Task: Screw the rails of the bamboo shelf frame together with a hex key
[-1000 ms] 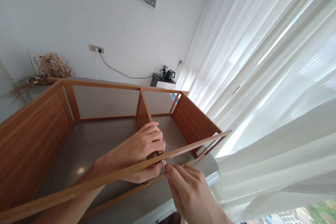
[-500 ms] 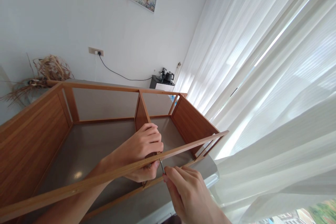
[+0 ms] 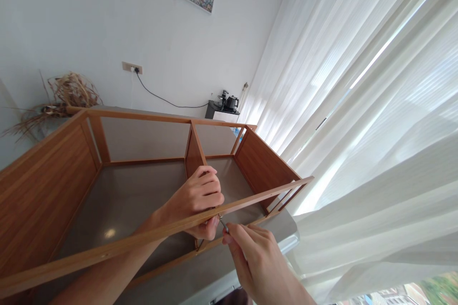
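A wooden frame with side panels and a middle divider panel (image 3: 193,145) lies on a grey table. My left hand (image 3: 202,195) is closed around the front end of that divider, its forearm passing beneath the long wooden rail (image 3: 153,237). The left thumb is tucked under the rail, close to the joint. My right hand (image 3: 255,252) is in front of the rail, pinching a thin metal rod (image 3: 223,224) between thumb and fingertips. The rod's far tip meets the underside of the rail where it joins the divider. Fingers hide the rod's near end, so its exact kind is unclear.
The grey tabletop (image 3: 150,200) shows through the frame's bays. Dried plants (image 3: 75,90) stand at the far left. A small cabinet (image 3: 222,114) with a black kettle (image 3: 232,101) is at the back wall. White curtains (image 3: 343,119) hang along the right side.
The metal rod now leans more to the right at its near end, with my right fingertips shifted slightly. My left hand keeps its hold on the divider. The view has moved a little.
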### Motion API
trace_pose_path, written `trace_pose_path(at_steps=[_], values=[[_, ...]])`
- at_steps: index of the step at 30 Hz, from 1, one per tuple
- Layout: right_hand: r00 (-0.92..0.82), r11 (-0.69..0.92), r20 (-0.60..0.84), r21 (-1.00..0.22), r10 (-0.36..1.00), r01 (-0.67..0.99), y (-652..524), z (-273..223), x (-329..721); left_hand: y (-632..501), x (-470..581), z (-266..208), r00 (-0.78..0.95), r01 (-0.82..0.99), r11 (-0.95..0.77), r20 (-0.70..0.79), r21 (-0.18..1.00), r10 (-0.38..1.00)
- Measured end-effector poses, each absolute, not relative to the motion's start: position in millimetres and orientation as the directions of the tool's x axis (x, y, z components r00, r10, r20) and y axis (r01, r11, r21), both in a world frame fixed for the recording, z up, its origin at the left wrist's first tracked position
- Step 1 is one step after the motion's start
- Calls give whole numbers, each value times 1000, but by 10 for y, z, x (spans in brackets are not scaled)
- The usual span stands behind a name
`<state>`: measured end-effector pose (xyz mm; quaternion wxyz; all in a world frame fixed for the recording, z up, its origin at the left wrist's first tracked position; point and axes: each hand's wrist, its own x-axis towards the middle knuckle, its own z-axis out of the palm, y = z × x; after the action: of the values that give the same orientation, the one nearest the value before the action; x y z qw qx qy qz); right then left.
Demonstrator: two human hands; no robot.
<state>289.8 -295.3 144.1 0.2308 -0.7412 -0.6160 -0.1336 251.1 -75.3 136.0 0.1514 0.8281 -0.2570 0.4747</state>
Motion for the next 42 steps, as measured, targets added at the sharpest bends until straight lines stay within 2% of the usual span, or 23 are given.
trace_pose_path(at_steps=[7, 24, 42], values=[[121, -103, 540, -63, 833, 993, -2952, 1442, 2898, -752, 2561, 1286, 344, -565, -824, 894, -49, -289], [50, -147, 550, 133, 834, 980, -2965, 1497, 2947, -790, 2599, 1226, 288, -538, -841, 926, -55, -245], [52, -122, 541, 94, 839, 988, -2968, 1480, 2979, -769, 2629, 1173, 280, -553, -832, 930, -48, -240]])
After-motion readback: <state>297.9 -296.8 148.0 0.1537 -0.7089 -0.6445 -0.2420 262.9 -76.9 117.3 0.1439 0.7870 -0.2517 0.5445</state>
